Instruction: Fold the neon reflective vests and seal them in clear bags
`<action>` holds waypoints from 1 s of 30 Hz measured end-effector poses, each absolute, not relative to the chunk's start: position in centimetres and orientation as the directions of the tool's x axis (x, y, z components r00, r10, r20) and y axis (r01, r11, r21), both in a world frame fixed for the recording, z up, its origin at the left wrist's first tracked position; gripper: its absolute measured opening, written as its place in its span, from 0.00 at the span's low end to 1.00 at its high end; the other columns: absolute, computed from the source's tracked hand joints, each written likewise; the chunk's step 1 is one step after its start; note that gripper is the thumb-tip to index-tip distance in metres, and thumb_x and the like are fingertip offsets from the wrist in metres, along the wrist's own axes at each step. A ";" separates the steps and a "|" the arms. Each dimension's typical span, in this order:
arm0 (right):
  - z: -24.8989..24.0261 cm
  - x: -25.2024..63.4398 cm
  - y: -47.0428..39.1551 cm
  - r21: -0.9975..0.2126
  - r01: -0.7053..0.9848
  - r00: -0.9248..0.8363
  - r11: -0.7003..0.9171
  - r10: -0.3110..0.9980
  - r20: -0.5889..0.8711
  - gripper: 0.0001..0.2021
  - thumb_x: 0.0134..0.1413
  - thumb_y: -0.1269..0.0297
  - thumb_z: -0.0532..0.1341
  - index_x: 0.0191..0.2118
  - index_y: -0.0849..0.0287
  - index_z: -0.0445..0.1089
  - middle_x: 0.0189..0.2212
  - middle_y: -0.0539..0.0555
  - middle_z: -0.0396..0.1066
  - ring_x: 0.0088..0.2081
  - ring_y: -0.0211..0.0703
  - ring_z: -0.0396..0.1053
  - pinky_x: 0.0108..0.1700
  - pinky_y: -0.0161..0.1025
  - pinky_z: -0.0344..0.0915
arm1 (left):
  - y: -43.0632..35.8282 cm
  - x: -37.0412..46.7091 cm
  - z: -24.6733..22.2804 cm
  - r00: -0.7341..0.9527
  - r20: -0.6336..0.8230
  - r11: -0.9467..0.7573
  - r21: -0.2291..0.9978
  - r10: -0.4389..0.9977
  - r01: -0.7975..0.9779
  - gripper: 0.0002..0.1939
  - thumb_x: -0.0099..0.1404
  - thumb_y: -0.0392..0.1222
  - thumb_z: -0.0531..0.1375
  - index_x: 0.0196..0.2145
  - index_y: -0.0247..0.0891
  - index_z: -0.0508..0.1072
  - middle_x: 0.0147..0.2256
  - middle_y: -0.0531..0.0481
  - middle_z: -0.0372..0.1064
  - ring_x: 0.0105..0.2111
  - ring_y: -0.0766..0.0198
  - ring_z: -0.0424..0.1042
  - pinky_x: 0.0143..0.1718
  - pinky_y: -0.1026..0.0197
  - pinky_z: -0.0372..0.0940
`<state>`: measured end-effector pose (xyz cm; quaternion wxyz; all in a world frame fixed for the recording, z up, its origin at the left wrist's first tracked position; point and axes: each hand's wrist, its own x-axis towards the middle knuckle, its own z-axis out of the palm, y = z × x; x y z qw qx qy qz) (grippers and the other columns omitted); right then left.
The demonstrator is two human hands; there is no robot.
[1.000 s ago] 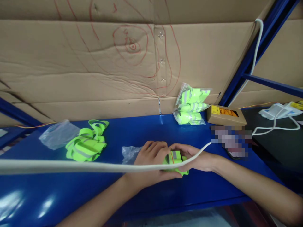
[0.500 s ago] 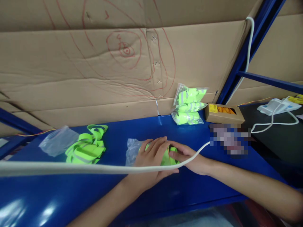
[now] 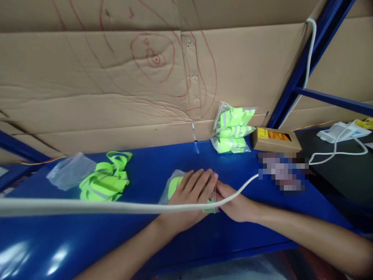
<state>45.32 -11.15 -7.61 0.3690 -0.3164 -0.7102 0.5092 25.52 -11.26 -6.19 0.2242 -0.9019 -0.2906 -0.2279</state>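
Observation:
A clear plastic bag (image 3: 165,189) with a fluorescent green reflective strap (image 3: 174,186) inside lies on the blue table in front of me. My left hand (image 3: 190,194) rests flat across the top of this bag, fingers stretched out and close together. At the bag's right end, my right hand (image 3: 233,202) is closed on the edge; its fingertips are partly hidden behind my left hand. A loose pile of green reflective straps (image 3: 106,184) sits to the left, beside a clear plastic bag that looks flat and unfilled (image 3: 71,171).
Filled bags of green straps (image 3: 233,132) are stacked against the cardboard wall (image 3: 87,70). Beside them stands a small cardboard box (image 3: 276,144) with orange contents. A white cable (image 3: 116,207) crosses the view in front of my hands. Blue posts (image 3: 317,58) frame the right side.
The green strap now sits further left inside the bag, which looks fuller at that end. My left hand has flattened over it, and my right hand has drawn back slightly to the bag's right edge.

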 end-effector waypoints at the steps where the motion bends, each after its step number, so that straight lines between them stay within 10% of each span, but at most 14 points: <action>1: -7.9 45.0 -11.2 -0.951 0.103 -0.501 0.291 0.841 0.203 0.18 0.68 0.56 0.59 0.58 0.58 0.68 0.49 0.59 0.75 0.46 0.50 0.74 0.55 0.49 0.71 | -11.3 25.7 -6.4 0.731 0.533 -0.733 -0.270 0.426 0.624 0.29 0.71 0.46 0.55 0.65 0.29 0.64 0.63 0.38 0.66 0.60 0.45 0.67 0.64 0.44 0.55; 13: -5.5 46.5 -11.3 -0.954 0.178 -0.493 0.240 0.861 0.125 0.10 0.56 0.67 0.66 0.44 0.58 0.70 0.34 0.52 0.77 0.35 0.46 0.78 0.36 0.38 0.72 | -10.8 25.5 -6.1 0.723 0.554 -0.779 -0.197 0.412 0.595 0.35 0.71 0.58 0.55 0.64 0.27 0.65 0.60 0.35 0.70 0.58 0.46 0.69 0.62 0.45 0.58; 22: -6.1 45.4 -11.6 -0.792 0.410 -0.493 0.453 0.840 0.226 0.06 0.53 0.78 0.62 0.34 0.61 0.69 0.28 0.53 0.76 0.28 0.44 0.75 0.28 0.35 0.68 | -11.5 25.9 -5.7 0.738 0.518 -0.792 -0.174 0.432 0.586 0.29 0.71 0.46 0.55 0.65 0.28 0.64 0.60 0.35 0.69 0.56 0.46 0.71 0.60 0.44 0.59; 26: -4.0 46.8 -12.3 -0.619 0.377 -0.564 0.689 0.701 0.437 0.13 0.67 0.70 0.57 0.54 0.62 0.70 0.51 0.63 0.76 0.52 0.52 0.76 0.51 0.46 0.74 | -10.9 24.3 -4.5 0.664 0.573 -0.818 0.020 0.480 0.575 0.34 0.70 0.48 0.59 0.69 0.34 0.59 0.62 0.36 0.67 0.60 0.46 0.68 0.63 0.45 0.59; 30: -2.8 48.5 -12.2 -0.309 0.479 -0.566 0.822 0.558 0.607 0.35 0.65 0.58 0.65 0.72 0.56 0.51 0.72 0.65 0.50 0.73 0.60 0.45 0.72 0.63 0.46 | -11.1 22.0 -2.7 0.548 0.589 -0.804 0.404 0.594 0.436 0.33 0.73 0.57 0.55 0.70 0.44 0.57 0.66 0.40 0.62 0.66 0.48 0.61 0.69 0.44 0.53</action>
